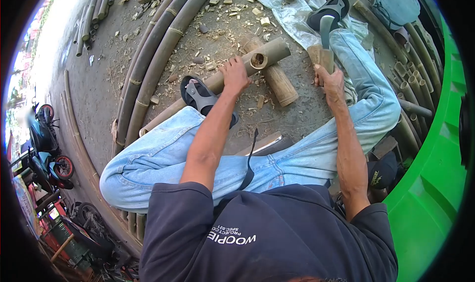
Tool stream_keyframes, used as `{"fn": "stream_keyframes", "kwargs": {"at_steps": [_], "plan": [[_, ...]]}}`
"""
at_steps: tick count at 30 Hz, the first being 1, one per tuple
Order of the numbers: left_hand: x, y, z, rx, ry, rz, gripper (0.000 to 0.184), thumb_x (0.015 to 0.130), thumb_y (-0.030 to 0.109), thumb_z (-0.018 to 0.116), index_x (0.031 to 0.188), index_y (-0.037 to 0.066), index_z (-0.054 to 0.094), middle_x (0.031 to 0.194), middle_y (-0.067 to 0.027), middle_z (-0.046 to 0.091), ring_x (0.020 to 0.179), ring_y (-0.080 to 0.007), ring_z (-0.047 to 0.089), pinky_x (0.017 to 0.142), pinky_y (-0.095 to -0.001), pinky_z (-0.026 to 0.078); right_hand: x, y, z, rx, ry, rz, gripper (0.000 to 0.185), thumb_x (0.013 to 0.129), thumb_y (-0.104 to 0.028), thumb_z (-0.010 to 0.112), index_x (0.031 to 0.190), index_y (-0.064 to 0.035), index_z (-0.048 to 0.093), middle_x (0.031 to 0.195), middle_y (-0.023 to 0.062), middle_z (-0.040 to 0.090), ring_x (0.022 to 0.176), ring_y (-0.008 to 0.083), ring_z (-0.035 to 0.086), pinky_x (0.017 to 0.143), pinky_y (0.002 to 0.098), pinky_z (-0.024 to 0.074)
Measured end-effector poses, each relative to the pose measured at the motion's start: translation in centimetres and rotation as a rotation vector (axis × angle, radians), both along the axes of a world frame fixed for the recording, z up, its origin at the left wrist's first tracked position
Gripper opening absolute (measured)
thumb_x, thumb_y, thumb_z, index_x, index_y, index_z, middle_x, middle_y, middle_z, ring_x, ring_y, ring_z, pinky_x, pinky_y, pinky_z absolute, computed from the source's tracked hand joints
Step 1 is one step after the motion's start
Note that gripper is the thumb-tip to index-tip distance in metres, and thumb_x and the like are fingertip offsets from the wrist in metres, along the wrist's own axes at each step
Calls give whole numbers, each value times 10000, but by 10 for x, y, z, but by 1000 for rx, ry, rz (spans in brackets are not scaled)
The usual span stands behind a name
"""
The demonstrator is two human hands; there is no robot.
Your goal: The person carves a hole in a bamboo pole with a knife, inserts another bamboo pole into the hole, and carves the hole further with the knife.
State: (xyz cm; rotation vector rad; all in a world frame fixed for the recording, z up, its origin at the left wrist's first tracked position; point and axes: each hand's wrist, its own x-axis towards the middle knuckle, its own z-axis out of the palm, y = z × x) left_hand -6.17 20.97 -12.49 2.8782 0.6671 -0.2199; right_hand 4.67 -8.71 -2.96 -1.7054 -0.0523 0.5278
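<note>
My left hand [234,75] is wrapped over a bamboo pole [213,82], just beside a round hole [258,60] in its upper side. The pole slopes from my left knee to its far cut end, resting across a short, thick bamboo piece [279,84]. My right hand [329,84] grips a knife [325,59] by its pale, thick handle. Its curved metal blade [325,28] points up and away from me, apart from the pole. My sandalled foot [200,96] is beside the pole, under my left forearm.
Wood chips [227,22] litter the ground. Long curved bamboo poles [163,49] lie to the left, and cut bamboo tubes [413,86] are stacked at right. A plastic sheet [292,17] lies ahead. A green panel [435,198] borders my right; motorbikes [49,143] stand far left.
</note>
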Motion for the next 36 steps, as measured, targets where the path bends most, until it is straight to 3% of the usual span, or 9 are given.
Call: {"fn": "stream_keyframes", "kwargs": {"at_steps": [6, 9, 11, 14, 15, 17, 23, 29, 36], "plan": [[0, 6, -13, -15, -63, -36, 733, 629, 282, 941, 1196, 46, 540, 1209, -166, 641, 1155, -363, 633, 1009, -521, 475, -8, 9, 10, 33, 133, -120, 461, 939, -449, 757, 1033, -18, 624, 771, 30, 606, 652, 109, 594, 600, 268, 501], [7, 27, -12, -172, 12, -121, 749, 616, 295, 937, 1194, 30, 541, 1165, -217, 670, 1091, -419, 669, 948, -515, 532, -7, 7, 14, 97, -28, -95, 455, 916, -417, 776, 1042, -8, 623, 807, 42, 631, 666, 115, 599, 602, 281, 495], [19, 45, -6, -251, 62, -153, 754, 615, 302, 934, 1192, 19, 539, 1144, -237, 682, 1069, -436, 680, 928, -511, 549, 1, -2, 6, -197, -241, 7, 428, 884, -332, 780, 1067, 25, 627, 797, 45, 653, 645, 127, 618, 577, 304, 501], [24, 49, 6, -323, 133, -176, 755, 619, 306, 926, 1191, 4, 537, 1119, -262, 700, 1046, -452, 694, 912, -502, 570, -2, 0, -7, -375, -540, -16, 467, 856, -290, 778, 1133, 49, 613, 814, 61, 672, 650, 135, 626, 585, 313, 494], [24, 48, 10, -321, 155, -167, 751, 623, 303, 921, 1192, 0, 535, 1115, -267, 705, 1045, -450, 697, 916, -497, 573, -3, -1, -9, -375, -540, -18, 467, 856, -290, 778, 1133, 49, 613, 814, 61, 672, 650, 135, 626, 585, 313, 494], [19, 46, 0, -307, 111, -176, 771, 618, 303, 910, 1201, -16, 518, 1117, -280, 691, 1054, -462, 682, 926, -503, 565, -11, 7, 5, -207, -54, -45, 503, 873, -324, 785, 1175, 38, 608, 857, 75, 669, 660, 129, 613, 612, 295, 490], [15, 41, -7, -255, 67, -166, 760, 644, 308, 931, 1206, 7, 518, 1154, -270, 681, 1088, -451, 679, 942, -497, 566, -3, 10, -1, -57, -80, -179, 531, 866, -293, 764, 1218, 66, 592, 809, 74, 671, 652, 151, 630, 603, 313, 501], [14, 33, 3, -208, 93, -156, 757, 649, 311, 936, 1209, 18, 519, 1196, -254, 661, 1135, -435, 659, 969, -490, 557, -4, 4, -1, -280, -87, -41, 509, 861, -278, 742, 1234, 50, 629, 837, 89, 689, 698, 188, 656, 655, 345, 508], [9, 27, -5, -160, 26, -142, 752, 623, 289, 939, 1195, 18, 534, 1181, -246, 663, 1122, -421, 663, 953, -486, 559, -8, 11, 10, -175, -149, -75, 538, 875, -232, 717, 1305, 57, 572, 862, 103, 682, 721, 159, 669, 621, 329, 526]]}}
